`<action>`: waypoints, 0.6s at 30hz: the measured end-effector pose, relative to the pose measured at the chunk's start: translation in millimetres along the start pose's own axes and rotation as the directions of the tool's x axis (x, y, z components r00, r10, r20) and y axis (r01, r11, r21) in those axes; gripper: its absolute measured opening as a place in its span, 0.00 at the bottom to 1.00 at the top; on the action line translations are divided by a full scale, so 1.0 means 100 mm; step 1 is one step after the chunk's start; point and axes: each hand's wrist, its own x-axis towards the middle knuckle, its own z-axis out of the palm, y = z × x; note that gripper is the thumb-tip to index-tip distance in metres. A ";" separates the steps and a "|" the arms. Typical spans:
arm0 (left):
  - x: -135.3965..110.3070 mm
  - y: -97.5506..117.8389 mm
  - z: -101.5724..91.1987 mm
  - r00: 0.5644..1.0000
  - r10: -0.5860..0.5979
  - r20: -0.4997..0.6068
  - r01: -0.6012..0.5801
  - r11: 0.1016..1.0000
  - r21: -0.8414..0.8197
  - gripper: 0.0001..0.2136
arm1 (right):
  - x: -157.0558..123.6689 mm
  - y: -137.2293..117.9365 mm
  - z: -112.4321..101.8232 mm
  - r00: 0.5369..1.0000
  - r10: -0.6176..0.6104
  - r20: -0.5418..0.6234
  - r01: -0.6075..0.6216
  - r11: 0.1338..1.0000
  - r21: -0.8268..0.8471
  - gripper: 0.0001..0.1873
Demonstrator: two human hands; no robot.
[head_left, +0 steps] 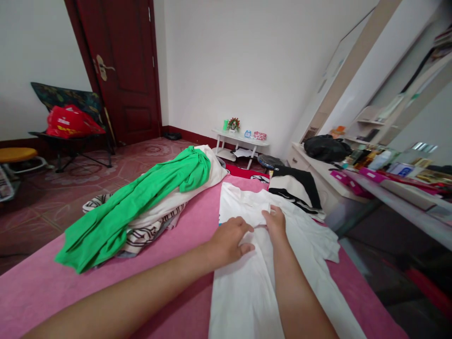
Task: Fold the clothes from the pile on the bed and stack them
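Note:
A white T-shirt [243, 296] lies spread on the pink bed cover [176, 256], with one side folded over towards its middle. My right hand [276, 223] pinches the edge of the folded part between thumb and fingers. Just left of it, my left hand [229, 242] rests over the shirt with thumb and forefinger apart. Whether its other fingers press on the cloth is hidden. One short sleeve [330, 245] extends to the right.
A green garment [141, 202] lies atop striped and cream clothes at the left. Folded black-and-white clothing [296, 186] sits at the far right of the bed, near a red garment [242, 172]. A cluttered dresser [356, 188] stands at the right.

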 end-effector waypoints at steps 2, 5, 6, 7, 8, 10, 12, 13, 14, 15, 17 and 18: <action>-0.02 -0.08 0.11 1.000 0.021 0.002 -0.021 0.999 -0.032 0.18 | 0.00 0.00 0.02 1.000 -0.004 -0.026 0.003 0.999 -0.032 0.27; -0.16 -0.01 0.22 0.973 0.208 0.096 -0.195 0.973 -0.126 0.15 | 0.00 -0.01 0.04 1.000 -0.015 -0.022 0.013 0.998 -0.068 0.32; -0.21 0.05 0.22 0.943 0.298 0.146 -0.272 0.946 -0.176 0.14 | 0.00 -0.01 0.04 0.999 -0.033 -0.004 0.033 0.997 -0.069 0.34; -0.27 0.11 0.22 0.899 0.388 0.204 -0.343 0.912 -0.226 0.15 | 0.00 0.00 0.04 0.998 -0.063 0.022 0.064 0.996 -0.058 0.36; -0.31 0.17 0.21 0.842 0.470 0.264 -0.403 0.875 -0.270 0.16 | 0.01 0.01 0.04 0.994 -0.100 0.053 0.102 0.994 -0.036 0.37; -0.37 0.25 0.22 0.743 0.566 0.359 -0.483 0.823 -0.298 0.20 | 0.01 0.05 0.04 0.978 -0.172 0.115 0.172 0.985 0.017 0.36; -0.40 0.27 0.27 0.707 0.582 0.403 -0.521 0.813 -0.260 0.21 | 0.01 0.08 0.04 0.968 -0.194 0.157 0.190 0.981 0.041 0.32; -0.41 0.26 0.31 0.708 0.578 0.406 -0.525 0.815 -0.243 0.18 | 0.00 0.09 0.05 0.968 -0.188 0.166 0.184 0.982 0.041 0.28; -0.40 0.25 0.35 0.714 0.572 0.404 -0.522 0.819 -0.238 0.13 | 0.00 0.09 0.05 0.970 -0.177 0.167 0.174 0.984 0.037 0.25; -0.40 0.24 0.37 0.715 0.569 0.407 -0.513 0.822 -0.248 0.09 | -0.01 0.09 0.06 0.973 -0.168 0.162 0.164 0.986 0.033 0.23; -0.37 0.22 0.34 0.682 0.592 0.428 -0.493 0.806 -0.329 0.05 | -0.02 0.07 0.06 0.978 -0.159 0.134 0.156 0.987 0.037 0.22; -0.36 0.22 0.27 0.653 0.613 0.444 -0.472 0.788 -0.394 0.07 | -0.03 0.04 0.05 0.981 -0.159 0.115 0.154 0.987 0.050 0.22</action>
